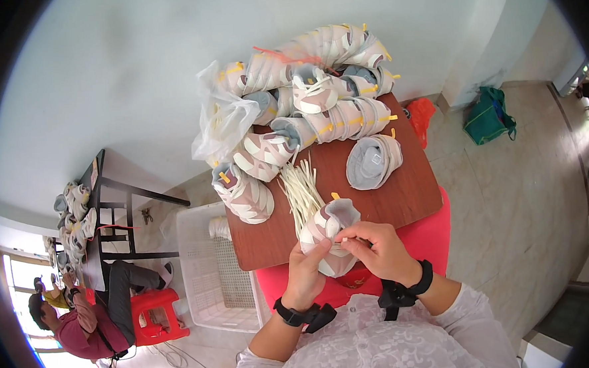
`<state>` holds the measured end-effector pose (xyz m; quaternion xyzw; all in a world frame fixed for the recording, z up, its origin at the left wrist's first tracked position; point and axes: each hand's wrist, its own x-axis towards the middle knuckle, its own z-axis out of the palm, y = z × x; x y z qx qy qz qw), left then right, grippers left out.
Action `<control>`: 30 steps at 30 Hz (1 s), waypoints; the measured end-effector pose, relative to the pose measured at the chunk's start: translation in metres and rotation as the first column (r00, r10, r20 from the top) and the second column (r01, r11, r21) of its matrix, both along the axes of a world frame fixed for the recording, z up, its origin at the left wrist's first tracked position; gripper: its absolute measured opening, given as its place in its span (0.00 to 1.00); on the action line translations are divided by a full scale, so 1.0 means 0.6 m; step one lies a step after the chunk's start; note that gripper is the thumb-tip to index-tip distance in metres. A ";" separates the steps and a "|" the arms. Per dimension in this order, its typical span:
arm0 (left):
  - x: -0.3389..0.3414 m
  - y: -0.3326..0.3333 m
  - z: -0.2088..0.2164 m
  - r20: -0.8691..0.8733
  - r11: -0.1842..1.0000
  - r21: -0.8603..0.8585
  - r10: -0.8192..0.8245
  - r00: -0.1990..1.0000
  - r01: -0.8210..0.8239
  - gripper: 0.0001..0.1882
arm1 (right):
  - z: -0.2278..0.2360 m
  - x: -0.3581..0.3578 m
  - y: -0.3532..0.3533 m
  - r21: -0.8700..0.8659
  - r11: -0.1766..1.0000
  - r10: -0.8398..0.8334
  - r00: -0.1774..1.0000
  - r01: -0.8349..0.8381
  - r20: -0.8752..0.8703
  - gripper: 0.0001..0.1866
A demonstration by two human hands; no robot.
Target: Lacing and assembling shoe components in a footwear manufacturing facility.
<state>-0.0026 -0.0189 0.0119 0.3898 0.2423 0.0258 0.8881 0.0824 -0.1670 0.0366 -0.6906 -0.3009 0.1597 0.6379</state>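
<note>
A pink-and-white shoe upper with a grey lining and a yellow tab is held over the near edge of the brown table. My left hand is closed round its left side, thumb on top. At the upper's front opening, my right hand pinches what looks like the pale end of a shoelace; the fingers hide most of it. A bundle of cream shoelaces lies just beyond the held upper. Another upper stands left of the laces, and a nested pair stands to the right.
Rows of nested uppers fill the table's far side, beside a clear plastic bag. A white crate stands left on the floor. A co-worker sits at a dark table farther left. A green bag lies right.
</note>
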 end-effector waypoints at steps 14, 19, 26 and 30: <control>-0.005 -0.009 -0.001 0.003 1.000 0.017 0.001 1.000 -0.001 0.16 | -0.001 0.003 0.004 -0.154 0.986 -0.069 0.997 0.065 -0.022 0.08; -0.005 -0.010 0.001 0.017 0.996 0.086 -0.032 0.999 0.031 0.16 | -0.009 0.003 0.007 -0.117 0.989 -0.094 0.996 0.094 0.005 0.08; -0.006 -0.007 0.003 0.012 0.992 0.121 -0.040 0.999 0.038 0.17 | -0.011 0.000 0.005 -0.129 0.985 -0.116 0.993 0.118 0.024 0.08; -0.006 -0.004 0.002 -0.016 0.980 0.188 -0.062 0.998 0.063 0.16 | -0.008 -0.002 0.006 -0.125 0.986 -0.110 0.993 0.113 0.031 0.08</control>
